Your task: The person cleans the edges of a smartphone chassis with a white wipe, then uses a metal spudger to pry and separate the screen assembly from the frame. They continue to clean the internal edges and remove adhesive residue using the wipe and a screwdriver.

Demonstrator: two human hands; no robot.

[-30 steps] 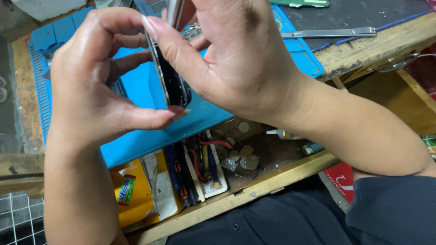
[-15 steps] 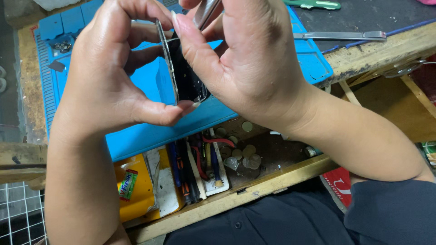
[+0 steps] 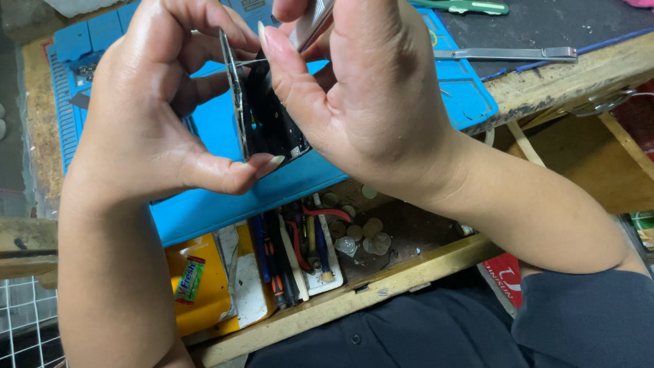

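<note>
Head view: phone [image 3: 269,116] lower than before; left hand [image 3: 146,116] fingers pinching it, right hand [image 3: 368,95] fingers gripping tweezers [image 3: 312,24].

Two hands, left hand [image 3: 146,116] and right hand [image 3: 361,95], above one blue work mat [image 3: 204,204], one opened phone [image 3: 262,116] between them, one metal ruler [image 3: 504,53] beyond the mat, one green-handled tool [image 3: 470,7], one yellow box [image 3: 204,283] below the mat

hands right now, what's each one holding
Left hand: closed on the opened phone, held on edge.
Right hand: closed on metal tweezers.
</note>
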